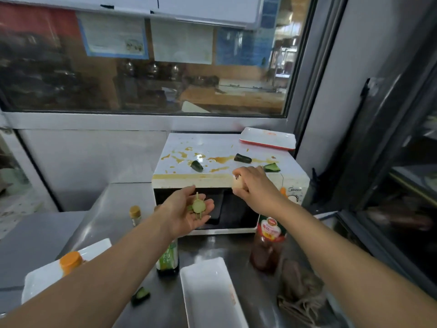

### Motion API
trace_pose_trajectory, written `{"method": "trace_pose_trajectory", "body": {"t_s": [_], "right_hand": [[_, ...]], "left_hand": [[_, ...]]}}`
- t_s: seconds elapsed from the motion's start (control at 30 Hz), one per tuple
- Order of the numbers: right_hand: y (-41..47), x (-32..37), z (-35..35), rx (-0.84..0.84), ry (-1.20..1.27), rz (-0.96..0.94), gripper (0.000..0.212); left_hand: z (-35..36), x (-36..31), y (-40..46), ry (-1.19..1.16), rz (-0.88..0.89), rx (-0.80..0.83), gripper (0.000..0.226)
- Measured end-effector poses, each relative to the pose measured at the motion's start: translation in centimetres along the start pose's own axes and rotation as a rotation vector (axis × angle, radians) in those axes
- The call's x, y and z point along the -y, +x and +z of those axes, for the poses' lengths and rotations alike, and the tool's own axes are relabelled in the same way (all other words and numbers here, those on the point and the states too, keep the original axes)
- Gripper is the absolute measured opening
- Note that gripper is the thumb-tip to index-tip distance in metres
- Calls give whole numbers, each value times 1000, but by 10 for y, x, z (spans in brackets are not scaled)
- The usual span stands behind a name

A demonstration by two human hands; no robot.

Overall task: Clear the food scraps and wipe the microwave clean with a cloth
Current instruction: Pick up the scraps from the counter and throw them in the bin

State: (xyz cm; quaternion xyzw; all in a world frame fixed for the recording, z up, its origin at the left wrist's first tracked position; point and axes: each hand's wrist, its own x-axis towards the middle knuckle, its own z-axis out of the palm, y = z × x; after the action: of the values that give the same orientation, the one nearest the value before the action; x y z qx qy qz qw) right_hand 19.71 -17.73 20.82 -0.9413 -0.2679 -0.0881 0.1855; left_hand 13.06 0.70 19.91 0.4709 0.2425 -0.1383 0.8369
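Three cucumber bits on sauce-stained microwave; left grip spread w/ scraps, right grip pinching pale scrap.

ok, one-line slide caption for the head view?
Left hand cups collected scraps; right hand pinches a pale piece off the stained microwave.

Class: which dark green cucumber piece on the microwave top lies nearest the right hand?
The rightmost cucumber piece, just beyond the right hand; the others lie farther left.
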Motion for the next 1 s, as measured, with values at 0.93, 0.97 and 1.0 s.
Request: {"method": "trace_pose_trajectory", "body": {"t_s": [0.93, 0.97, 1.0], "right_hand": [[-381, 54, -61, -236, -132, 661, 39], [-405, 55, -66, -245, -139, 698, 39], [-428, 57, -71, -254, -146, 733, 39]], "left_hand": [[83, 202, -167, 465, -356, 527, 31], [91, 216, -178, 488, -371, 555, 31], [99, 230, -190, 510, -387, 583, 31]]}}
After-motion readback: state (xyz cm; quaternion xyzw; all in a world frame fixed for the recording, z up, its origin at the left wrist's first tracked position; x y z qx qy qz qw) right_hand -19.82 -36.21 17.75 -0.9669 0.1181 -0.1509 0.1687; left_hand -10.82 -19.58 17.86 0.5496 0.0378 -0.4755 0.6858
